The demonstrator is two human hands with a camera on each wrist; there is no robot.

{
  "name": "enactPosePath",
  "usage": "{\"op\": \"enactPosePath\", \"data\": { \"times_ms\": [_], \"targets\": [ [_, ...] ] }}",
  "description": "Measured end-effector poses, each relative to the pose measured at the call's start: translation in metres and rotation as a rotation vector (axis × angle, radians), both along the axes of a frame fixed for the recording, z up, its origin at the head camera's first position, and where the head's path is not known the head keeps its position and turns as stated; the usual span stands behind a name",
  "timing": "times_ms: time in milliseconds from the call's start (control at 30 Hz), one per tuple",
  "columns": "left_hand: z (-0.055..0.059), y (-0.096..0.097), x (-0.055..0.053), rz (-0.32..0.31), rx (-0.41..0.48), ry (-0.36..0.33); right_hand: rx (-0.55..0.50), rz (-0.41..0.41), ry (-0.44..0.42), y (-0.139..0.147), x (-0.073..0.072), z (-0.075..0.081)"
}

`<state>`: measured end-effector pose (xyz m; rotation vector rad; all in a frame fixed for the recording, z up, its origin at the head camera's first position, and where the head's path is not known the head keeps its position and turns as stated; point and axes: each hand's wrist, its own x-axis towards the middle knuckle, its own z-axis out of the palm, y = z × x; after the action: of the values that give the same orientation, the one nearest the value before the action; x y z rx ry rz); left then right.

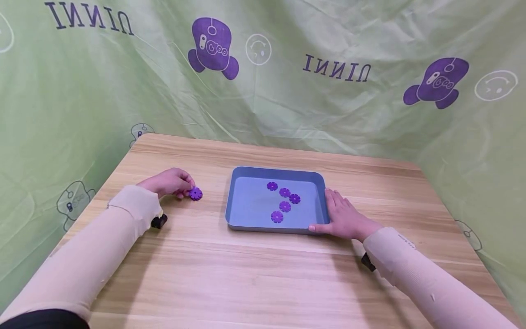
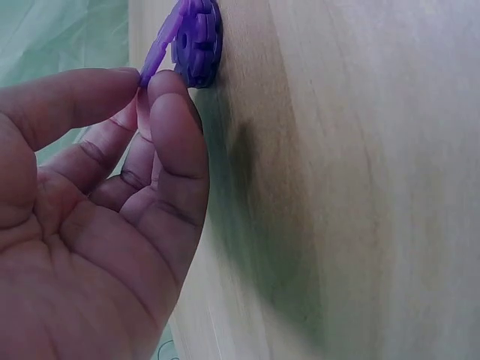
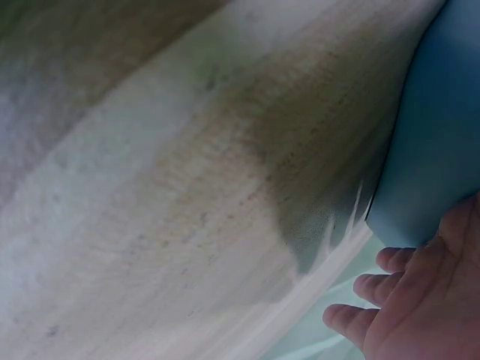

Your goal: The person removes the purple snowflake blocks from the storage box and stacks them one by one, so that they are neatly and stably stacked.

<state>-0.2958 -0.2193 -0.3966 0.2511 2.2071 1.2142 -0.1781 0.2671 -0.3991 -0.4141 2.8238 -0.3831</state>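
Five purple discs (image 1: pixel 285 206) were spread in a tray (image 1: pixel 246 201), touched by the right hand (image 1: pixel 347 218), thumb and fingers apart; another disc (image 2: pixel 159 46) was pinched in the left hand's (image 1: pixel 171 182) fingers beside a stack (image 2: pixel 201 49).

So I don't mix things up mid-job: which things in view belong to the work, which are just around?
Belonging to the work:
purple disc, pinched by the left hand
apparent purple stack beside it
blue-grey tray, right hand against its right end
five tray discs

Just around:
wooden table
printed green cloth
black wrist devices
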Motion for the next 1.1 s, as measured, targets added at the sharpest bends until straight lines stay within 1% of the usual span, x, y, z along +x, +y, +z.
{"op": "enactPosePath", "data": {
  "times_ms": [167,300,433,633,933,1100],
  "targets": [
    [0.0027,0.0005,0.0027,0.010,0.000,0.003,0.000,0.000,0.003,0.0000,-0.0010,-0.0008],
    [0.0013,-0.0008,0.0014,0.027,-0.007,-0.003,0.001,0.002,0.008,0.0000,-0.0019,-0.0014],
    [0.0002,-0.0016,0.0005,0.030,-0.011,-0.004,-0.002,0.000,0.004,-0.0003,-0.0022,-0.0013],
    [0.0005,-0.0016,0.0013,0.027,-0.012,0.005,-0.006,-0.010,-0.012,-0.0011,-0.0014,-0.0004],
    [0.0011,-0.0011,0.0007,0.011,-0.038,0.006,-0.013,-0.020,-0.022,-0.0008,-0.0013,-0.0002],
    [0.0029,0.0000,0.0037,0.002,-0.059,0.014,-0.013,-0.020,-0.023,-0.0008,-0.0016,-0.0014]
  ]
}}
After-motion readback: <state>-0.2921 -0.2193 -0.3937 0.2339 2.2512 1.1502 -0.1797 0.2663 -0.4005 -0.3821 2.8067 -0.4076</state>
